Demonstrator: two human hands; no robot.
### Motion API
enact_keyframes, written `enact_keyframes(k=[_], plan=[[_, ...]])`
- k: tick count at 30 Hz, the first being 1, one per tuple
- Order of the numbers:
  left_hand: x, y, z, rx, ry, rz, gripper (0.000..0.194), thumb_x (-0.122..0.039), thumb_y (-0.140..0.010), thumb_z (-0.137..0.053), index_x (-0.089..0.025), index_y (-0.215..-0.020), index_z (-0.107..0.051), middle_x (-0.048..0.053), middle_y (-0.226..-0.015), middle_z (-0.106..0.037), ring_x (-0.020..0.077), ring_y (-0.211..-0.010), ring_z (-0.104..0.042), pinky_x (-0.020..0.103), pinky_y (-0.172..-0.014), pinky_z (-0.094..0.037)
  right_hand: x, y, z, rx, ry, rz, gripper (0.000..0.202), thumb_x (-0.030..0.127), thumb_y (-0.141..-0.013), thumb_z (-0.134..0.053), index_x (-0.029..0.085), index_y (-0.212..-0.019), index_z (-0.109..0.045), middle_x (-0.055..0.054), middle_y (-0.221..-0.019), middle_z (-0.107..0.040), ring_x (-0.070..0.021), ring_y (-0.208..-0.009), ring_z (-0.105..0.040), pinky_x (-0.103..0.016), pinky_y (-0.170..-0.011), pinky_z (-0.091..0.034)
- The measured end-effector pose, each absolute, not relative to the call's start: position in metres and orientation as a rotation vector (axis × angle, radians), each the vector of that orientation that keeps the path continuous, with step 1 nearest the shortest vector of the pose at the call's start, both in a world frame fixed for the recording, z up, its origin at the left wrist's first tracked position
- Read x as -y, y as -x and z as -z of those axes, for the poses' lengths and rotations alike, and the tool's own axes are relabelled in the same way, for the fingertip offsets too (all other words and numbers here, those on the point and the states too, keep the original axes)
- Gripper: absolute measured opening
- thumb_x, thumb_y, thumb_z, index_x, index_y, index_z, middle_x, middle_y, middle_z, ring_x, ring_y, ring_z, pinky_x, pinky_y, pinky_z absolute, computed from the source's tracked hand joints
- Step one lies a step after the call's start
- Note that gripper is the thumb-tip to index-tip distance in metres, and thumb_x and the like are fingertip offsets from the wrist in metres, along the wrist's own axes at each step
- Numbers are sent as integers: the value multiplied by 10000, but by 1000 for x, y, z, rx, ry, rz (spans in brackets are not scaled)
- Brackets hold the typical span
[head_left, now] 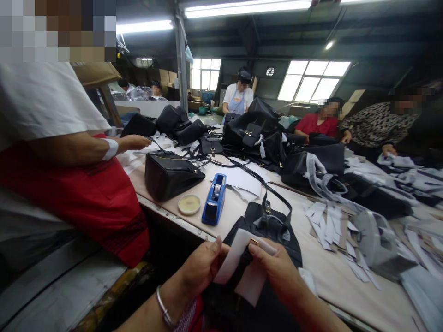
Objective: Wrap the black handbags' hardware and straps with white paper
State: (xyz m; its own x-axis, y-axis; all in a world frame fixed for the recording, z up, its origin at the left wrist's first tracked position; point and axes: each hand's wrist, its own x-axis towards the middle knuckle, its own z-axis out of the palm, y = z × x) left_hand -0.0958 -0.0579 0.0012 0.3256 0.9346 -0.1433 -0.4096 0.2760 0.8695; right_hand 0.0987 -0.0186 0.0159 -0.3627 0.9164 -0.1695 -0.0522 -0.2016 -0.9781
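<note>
A black bag [294,240] with a looped shoulder strap rests at the table edge in front of me. Over it lies a white sheet [230,263], crossed by a black strap [242,265] with a gold buckle [254,241]. My left hand [204,263] is closed on the sheet's left edge, its fingertips partly hidden behind it. With thumb on top, my right hand [277,265] pinches the strap and sheet just below the buckle. The fingers under the sheet are out of sight.
A blue tape dispenser [214,198] and a round dish [189,204] stand near the table edge. Beside them sits another black bag [169,175]. Paper strips [327,223] and a large clear tape roll [374,235] lie right. A person in red apron [114,203] stands left; others work behind.
</note>
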Motion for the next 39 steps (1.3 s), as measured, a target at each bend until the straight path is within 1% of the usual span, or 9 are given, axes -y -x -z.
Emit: enact_keyframes(k=[7,12,15,19,22,27,33,35,39], plan=[[49,88,-2,-856,-1062,-770,505,-583,-845,-625,-84,-885,-693,11,-688,-569,90,-574,-422,206,-531,-308,21,-96,-15,1387,1214,-1535,341,484,-762,-732,146,-768,-687,-3,-682,-594,-148,-653,-495,-265,-607,-386],[50,73,-10,-1089,-1338,-821,377,-460,-893,-582,-103,-911,-700,30,-817,-611,137,-726,-498,223,-624,-371,19,-101,-19,1641,1304,-1208,297,408,-803,-681,164,-652,-607,8,-648,-529,-145,-637,-473,-257,-570,-362],[53,66,-8,-1125,-1217,-830,420,-497,-890,-568,-100,-959,-688,35,-814,-617,136,-697,-501,226,-601,-372,20,-114,-20,1615,1112,-1477,260,422,-829,-676,173,-903,-694,-11,-744,-604,-149,-659,-512,-260,-590,-411],[57,64,-3,-1062,-1130,-903,427,-496,-913,-543,-106,-1039,-663,37,-824,-633,124,-674,-502,225,-604,-378,19,-134,-19,1359,774,-1954,507,394,-773,-754,192,-1225,-646,-47,-870,-661,-170,-727,-574,-291,-648,-488],[60,64,-5,-998,-1180,-914,411,-481,-936,-522,-110,-1049,-657,29,-804,-629,111,-650,-489,220,-588,-363,14,-142,-17,1415,724,-2021,445,338,-791,-757,179,-1197,-667,-41,-837,-649,-157,-724,-578,-284,-665,-493],[62,59,-14,-1008,-1356,-834,330,-406,-956,-505,-126,-996,-674,25,-802,-626,118,-668,-504,224,-595,-375,4,-133,-17,1666,772,-1832,379,420,-775,-764,202,-1080,-709,-1,-827,-589,-122,-648,-546,-229,-551,-424],[66,49,-6,-1182,-1577,-872,329,-374,-978,-428,-131,-953,-648,55,-814,-658,160,-718,-575,266,-652,-412,4,-122,-22,2041,1016,-1305,82,249,-776,-740,188,-829,-726,-5,-824,-625,-166,-815,-585,-276,-760,-445],[66,49,-5,-1190,-1593,-854,330,-377,-972,-434,-132,-911,-647,55,-823,-656,161,-734,-574,266,-657,-412,7,-126,-21,2028,1071,-1327,139,247,-764,-744,192,-887,-713,-4,-828,-633,-160,-771,-582,-273,-716,-449],[62,55,-8,-1161,-1419,-805,332,-425,-941,-490,-135,-889,-643,17,-767,-611,131,-674,-535,234,-594,-393,11,-140,-14,1713,922,-1681,647,379,-722,-799,265,-1307,-547,-42,-1046,-637,-161,-743,-587,-282,-647,-482]])
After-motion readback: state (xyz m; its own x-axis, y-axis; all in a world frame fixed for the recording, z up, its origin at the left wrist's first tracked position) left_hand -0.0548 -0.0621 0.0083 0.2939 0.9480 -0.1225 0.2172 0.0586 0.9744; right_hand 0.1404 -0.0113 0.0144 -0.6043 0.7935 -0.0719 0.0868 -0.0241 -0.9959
